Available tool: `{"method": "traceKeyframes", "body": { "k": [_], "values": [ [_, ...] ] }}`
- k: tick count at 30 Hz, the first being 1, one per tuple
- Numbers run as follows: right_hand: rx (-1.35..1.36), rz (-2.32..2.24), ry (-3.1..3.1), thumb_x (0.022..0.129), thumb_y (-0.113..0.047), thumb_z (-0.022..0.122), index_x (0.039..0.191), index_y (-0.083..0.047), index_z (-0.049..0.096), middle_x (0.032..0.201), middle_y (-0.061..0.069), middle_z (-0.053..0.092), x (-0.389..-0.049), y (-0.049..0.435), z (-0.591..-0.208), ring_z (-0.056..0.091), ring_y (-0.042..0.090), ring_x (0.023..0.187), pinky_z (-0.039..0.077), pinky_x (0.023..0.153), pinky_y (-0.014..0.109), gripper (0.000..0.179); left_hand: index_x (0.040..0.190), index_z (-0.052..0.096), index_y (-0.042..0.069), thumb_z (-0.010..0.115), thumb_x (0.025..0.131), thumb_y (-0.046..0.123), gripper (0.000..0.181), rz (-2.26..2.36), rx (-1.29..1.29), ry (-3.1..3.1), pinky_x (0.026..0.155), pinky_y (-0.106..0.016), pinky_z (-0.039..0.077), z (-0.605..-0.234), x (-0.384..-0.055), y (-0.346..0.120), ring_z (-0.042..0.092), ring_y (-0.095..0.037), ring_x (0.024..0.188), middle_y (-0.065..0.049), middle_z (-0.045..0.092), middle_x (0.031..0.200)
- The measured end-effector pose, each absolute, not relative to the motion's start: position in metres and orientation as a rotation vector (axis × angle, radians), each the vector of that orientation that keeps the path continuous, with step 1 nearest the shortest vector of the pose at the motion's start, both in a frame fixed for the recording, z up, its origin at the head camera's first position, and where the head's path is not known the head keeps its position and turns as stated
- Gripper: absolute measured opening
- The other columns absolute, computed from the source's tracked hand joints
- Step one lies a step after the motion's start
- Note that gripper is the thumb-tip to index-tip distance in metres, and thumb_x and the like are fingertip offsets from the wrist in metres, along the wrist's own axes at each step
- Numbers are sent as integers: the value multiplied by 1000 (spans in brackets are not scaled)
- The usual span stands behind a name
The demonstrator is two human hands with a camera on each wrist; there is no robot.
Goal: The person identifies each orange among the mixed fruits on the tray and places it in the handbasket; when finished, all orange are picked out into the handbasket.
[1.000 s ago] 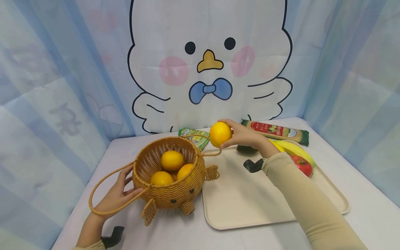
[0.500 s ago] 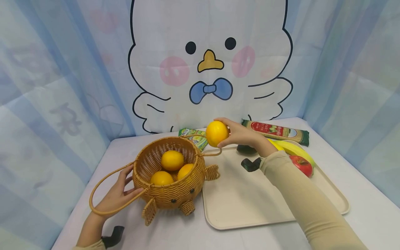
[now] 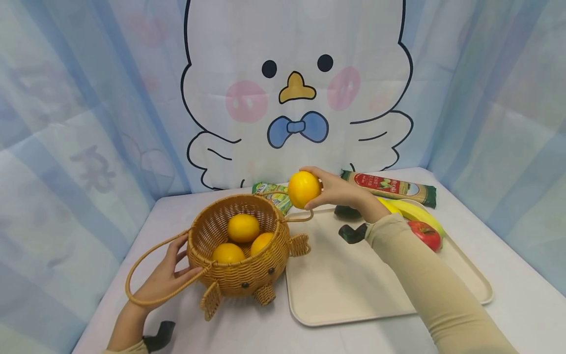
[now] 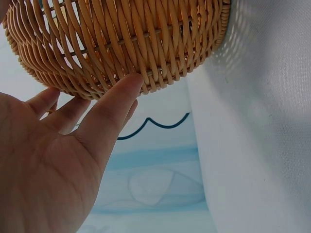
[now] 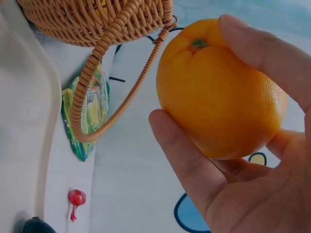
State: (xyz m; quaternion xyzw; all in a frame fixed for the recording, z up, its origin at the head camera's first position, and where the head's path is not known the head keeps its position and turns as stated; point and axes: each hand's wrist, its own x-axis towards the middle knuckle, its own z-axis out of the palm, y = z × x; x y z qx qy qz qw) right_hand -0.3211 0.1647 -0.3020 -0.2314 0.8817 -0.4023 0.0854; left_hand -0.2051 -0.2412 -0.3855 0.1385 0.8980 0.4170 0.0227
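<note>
My right hand [image 3: 338, 191] holds an orange [image 3: 304, 190] between thumb and fingers, above the tray and just right of the wicker basket [image 3: 240, 273]. In the right wrist view the orange [image 5: 218, 92] shows its green stem end. The basket has an animal face and two looped handles, and inside it lie three more oranges [image 3: 244, 228]. My left hand [image 3: 163, 278] rests against the basket's left side, its wrist under the left handle. In the left wrist view the fairly straight fingers [image 4: 114, 109] touch the woven wall.
A beige tray [image 3: 345, 290] lies at the right, bearing bananas [image 3: 417, 214], a red apple [image 3: 426, 235] and a dark object [image 3: 348, 212]. Behind it lies a red and green package [image 3: 391, 187]. A green packet [image 3: 274, 194] is behind the basket. The right wrist view shows a red lollipop [image 5: 77, 198].
My right hand has moved slightly left with the orange, nearer the basket. The left hand and basket have stayed in place.
</note>
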Motion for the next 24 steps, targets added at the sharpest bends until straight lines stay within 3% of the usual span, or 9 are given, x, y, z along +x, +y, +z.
{"method": "traceKeyframes", "body": {
  "k": [18,24],
  "values": [
    [-747,-1185,2623,73,-22,80,146,-28,26,145,5,40,-316,151,-293,49,29,120,47,104,50,92,150,3,17,62,91,32,85,1287,420,2777,99,-53,49,-385,-204,-240,23,-53,136,-24,3,156],
    [-822,-1151,2634,73,-23,81,147,-27,26,146,5,39,-316,142,-289,47,28,124,43,107,52,92,149,3,18,63,90,32,85,1283,413,2783,98,-53,50,-385,-204,-240,23,-52,136,-24,3,156]
  ]
}}
